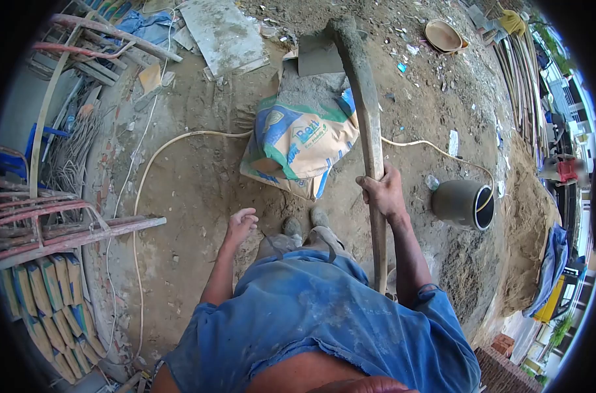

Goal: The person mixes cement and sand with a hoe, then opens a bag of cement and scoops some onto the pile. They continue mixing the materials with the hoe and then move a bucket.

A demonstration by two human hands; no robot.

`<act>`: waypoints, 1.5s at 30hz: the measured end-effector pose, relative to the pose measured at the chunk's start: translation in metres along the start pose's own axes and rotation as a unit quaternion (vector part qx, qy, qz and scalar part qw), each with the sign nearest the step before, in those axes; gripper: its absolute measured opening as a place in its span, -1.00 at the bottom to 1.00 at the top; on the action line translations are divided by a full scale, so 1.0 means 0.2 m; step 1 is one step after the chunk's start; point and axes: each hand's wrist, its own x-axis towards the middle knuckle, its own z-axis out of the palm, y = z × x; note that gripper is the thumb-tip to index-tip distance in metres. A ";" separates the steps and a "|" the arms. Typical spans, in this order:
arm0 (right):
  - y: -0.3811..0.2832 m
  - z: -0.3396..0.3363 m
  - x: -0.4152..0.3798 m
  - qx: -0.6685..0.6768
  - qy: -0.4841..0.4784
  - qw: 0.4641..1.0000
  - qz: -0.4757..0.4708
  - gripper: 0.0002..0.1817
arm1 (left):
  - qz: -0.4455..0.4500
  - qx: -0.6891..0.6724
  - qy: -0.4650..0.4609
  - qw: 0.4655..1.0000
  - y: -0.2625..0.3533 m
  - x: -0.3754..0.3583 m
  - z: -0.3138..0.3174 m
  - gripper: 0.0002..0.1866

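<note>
My right hand [385,192] is wrapped round the wooden handle of a hoe [370,124], which stands nearly upright beside me. The hoe's grey, caked blade [319,57] is at the top, over an opened paper cement bag [304,134] with grey powder showing at its far end. My left hand [241,226] hangs in front of my left thigh, fingers loosely curled and apart, with nothing in it. It is left of my boots and nearer to me than the bag.
A black bucket [465,204] stands at the right with a hose [150,160] in it. Sand heaps [527,229], a round basin [443,36], red metal frames [49,242], stacked bags [52,308] and a grey board [222,36] lie around. A person [566,170] is far right.
</note>
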 end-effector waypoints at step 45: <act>-1.38 -0.02 0.75 -0.621 -0.182 0.753 0.119 -0.39 | 0.395 0.011 0.308 0.865 0.64 0.56 0.47 -0.48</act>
